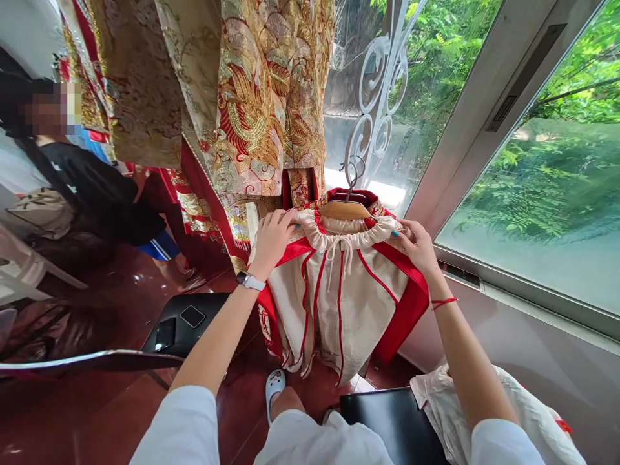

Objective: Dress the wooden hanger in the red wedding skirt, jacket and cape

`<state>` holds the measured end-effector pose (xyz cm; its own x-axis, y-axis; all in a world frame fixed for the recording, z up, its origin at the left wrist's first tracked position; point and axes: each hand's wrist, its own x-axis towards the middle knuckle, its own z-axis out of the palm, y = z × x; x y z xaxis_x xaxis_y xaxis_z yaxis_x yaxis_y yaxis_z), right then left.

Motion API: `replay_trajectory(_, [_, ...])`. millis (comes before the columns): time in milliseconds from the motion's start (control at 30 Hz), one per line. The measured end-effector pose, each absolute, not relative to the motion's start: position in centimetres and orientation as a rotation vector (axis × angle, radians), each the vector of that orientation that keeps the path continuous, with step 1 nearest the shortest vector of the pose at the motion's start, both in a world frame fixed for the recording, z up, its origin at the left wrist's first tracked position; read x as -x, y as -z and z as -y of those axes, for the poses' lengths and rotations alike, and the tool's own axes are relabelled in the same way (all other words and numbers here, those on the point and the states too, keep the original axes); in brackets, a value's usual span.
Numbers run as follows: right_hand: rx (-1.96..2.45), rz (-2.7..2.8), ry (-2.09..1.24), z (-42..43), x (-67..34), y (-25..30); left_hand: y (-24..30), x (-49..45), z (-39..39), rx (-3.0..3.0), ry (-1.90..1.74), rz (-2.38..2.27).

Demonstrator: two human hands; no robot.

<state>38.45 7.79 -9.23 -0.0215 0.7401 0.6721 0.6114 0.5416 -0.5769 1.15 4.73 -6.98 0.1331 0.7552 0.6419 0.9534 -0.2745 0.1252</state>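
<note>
Plainly both hands are at the neck of a cream and red garment (339,303), which hangs on a wooden hanger (345,210) whose hook catches the white scrolled ironwork (378,97) above it. The left hand (272,240), a watch at its wrist, sits just left of the hanger with its fingers (285,219) curled shut over the gathered cream neckline. The right hand (417,247), a red thread at its wrist, sits just right of the hanger, its fingers (402,229) pinched closed on the red-edged shoulder. Holding at both shoulders would, I judge, keep the cloth spread evenly across the hanger so neither side slips off, while the hook bears the weight. Below the hanger the garment falls free, its drawstring and red trims hanging straight. Up and left of the hanger hang gold embroidered robes (252,97). Down and left of it stands a black stool (213,305) carrying a phone (192,316). Far left of the hanger another person (92,187) sits.
</note>
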Motion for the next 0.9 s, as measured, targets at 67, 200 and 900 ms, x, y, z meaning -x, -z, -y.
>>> replay_trajectory(67, [1.147,1.701,-0.11,-7.7,-38.3,9.3,7.5,-1.6,-4.7,2.04,0.875,1.686])
replay_trajectory(200, [1.15,1.692,-0.066,-7.4,-37.9,9.4,8.5,-2.6,-4.6,1.958,0.852,1.723])
replay_trajectory(900, [1.165,1.696,0.002,-6.5,-37.5,9.8,8.7,-4.5,-4.3,1.906,0.729,1.808])
